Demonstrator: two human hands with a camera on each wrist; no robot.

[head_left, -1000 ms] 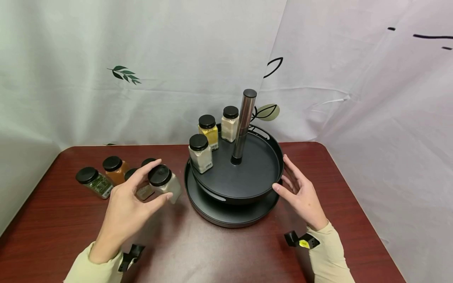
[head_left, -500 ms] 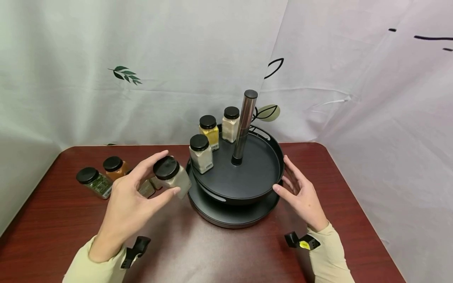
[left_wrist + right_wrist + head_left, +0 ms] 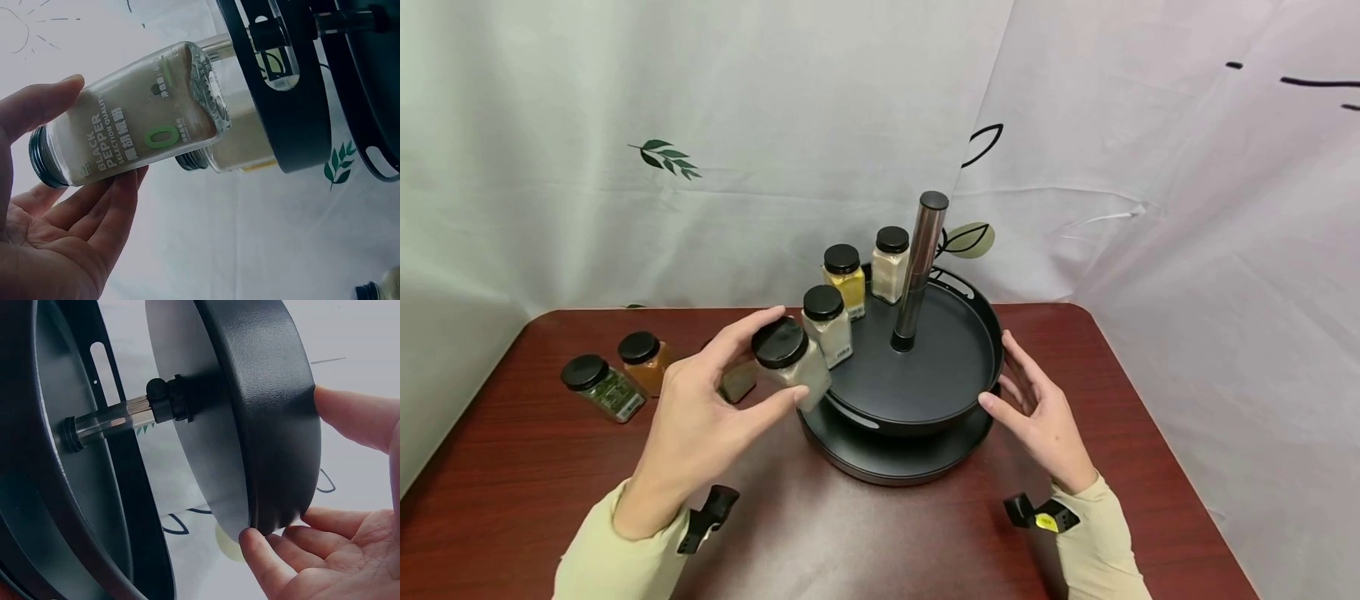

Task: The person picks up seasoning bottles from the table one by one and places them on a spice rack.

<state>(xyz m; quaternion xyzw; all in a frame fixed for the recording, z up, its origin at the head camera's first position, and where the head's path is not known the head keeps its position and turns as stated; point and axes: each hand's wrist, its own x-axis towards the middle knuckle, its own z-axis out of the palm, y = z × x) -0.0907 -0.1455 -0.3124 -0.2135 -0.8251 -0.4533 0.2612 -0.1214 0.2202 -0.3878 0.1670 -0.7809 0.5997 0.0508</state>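
A black-lidded glass jar of black pepper point(image 3: 806, 373), its label legible in the left wrist view, is tilted between the thumb and fingers of my left hand point(image 3: 696, 425). The hand carries it at the left edge of a black two-tier rotating tray point(image 3: 925, 387). My right hand point(image 3: 1043, 421) grips the right side of the upper tier, thumb and fingers around its outer wall point(image 3: 281, 425). Along the upper tier's left side stand a pale spice jar point(image 3: 829, 333), a yellow one point(image 3: 847, 287) and a cream one point(image 3: 890, 271).
On the table point(image 3: 880, 542) at left stand a green herb jar point(image 3: 613, 392) and an orange spice jar point(image 3: 647, 367). Another jar point(image 3: 737, 382) is partly hidden behind my left hand. A post point(image 3: 919, 267) rises from the tray's middle. White cloth point(image 3: 775, 167) hangs behind.
My left hand has moved right and slightly up with the pepper jar, from beside the table jars to the tray's edge. The right hand stays on the tray.
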